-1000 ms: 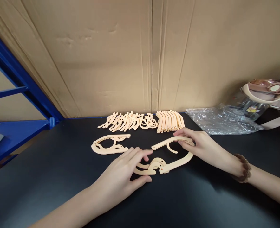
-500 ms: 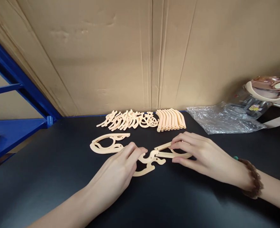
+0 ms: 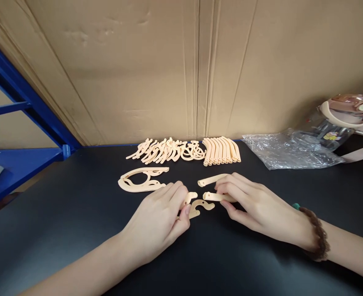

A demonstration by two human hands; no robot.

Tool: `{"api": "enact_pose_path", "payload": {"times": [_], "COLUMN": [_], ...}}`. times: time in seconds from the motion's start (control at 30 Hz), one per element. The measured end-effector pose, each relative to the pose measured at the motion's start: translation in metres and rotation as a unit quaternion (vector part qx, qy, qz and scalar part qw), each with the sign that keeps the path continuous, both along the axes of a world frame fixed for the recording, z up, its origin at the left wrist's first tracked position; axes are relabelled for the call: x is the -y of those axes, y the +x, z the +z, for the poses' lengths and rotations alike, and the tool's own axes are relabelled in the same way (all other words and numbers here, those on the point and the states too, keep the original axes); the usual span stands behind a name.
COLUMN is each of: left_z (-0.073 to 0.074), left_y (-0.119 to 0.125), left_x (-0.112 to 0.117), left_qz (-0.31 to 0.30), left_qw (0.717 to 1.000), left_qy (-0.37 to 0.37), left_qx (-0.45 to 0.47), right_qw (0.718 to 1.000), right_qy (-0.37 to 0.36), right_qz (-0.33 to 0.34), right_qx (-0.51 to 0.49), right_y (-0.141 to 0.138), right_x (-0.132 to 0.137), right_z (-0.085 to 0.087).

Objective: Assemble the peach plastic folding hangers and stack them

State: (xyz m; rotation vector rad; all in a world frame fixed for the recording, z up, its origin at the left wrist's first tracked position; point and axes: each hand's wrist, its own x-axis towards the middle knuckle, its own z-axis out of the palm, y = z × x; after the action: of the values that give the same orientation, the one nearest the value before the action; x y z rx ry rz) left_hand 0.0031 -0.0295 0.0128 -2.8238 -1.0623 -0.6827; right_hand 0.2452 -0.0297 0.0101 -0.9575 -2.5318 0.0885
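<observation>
My left hand (image 3: pixel 159 220) is curled over a cream curved plastic piece (image 3: pixel 196 206) on the black table (image 3: pixel 76 230), fingers pinching its left end. My right hand (image 3: pixel 255 205) grips the folded arm piece (image 3: pixel 210 181) from the right, fingers wrapped round its two bars. The two pieces nearly meet between my hands. A finished-looking cream scroll-shaped piece (image 3: pixel 141 183) lies flat just left of my left hand.
Rows of cream parts lie at the table's back: scroll shapes (image 3: pixel 165 150) and a stack of curved bars (image 3: pixel 221 150). A crumpled clear plastic bag (image 3: pixel 292 152) and a lidded jug (image 3: pixel 344 119) sit at right. Cardboard wall behind; blue rack frame (image 3: pixel 27 160) at left.
The arm piece has been folded narrower under my right hand, which moved left. My left hand closed over the scroll piece's left end. The view shifted slightly.
</observation>
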Motion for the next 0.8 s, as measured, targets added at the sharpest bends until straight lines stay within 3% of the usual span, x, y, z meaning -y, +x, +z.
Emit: {"api": "enact_pose_path", "payload": {"times": [0.2, 0.3, 0.53, 0.8], "left_z": [-0.006, -0.007, -0.006, -0.005], "left_y": [0.005, 0.005, 0.005, 0.004], "left_x": [0.006, 0.008, 0.006, 0.006], "left_qz": [0.01, 0.026, 0.027, -0.003], "left_qw": [0.995, 0.992, 0.994, 0.998], "left_qy": [-0.086, -0.112, -0.096, -0.043], "left_qx": [0.043, 0.046, 0.055, 0.047], "right_qw": [0.992, 0.993, 0.997, 0.996], "right_qy": [0.109, 0.099, 0.066, 0.04], "right_qz": [0.025, 0.027, 0.04, 0.057], "right_qx": [0.049, 0.051, 0.019, 0.048], "right_y": [-0.005, -0.007, -0.009, -0.009], "right_x": [-0.001, 0.001, 0.009, 0.01], "right_z": [-0.007, -0.006, 0.006, 0.007]}}
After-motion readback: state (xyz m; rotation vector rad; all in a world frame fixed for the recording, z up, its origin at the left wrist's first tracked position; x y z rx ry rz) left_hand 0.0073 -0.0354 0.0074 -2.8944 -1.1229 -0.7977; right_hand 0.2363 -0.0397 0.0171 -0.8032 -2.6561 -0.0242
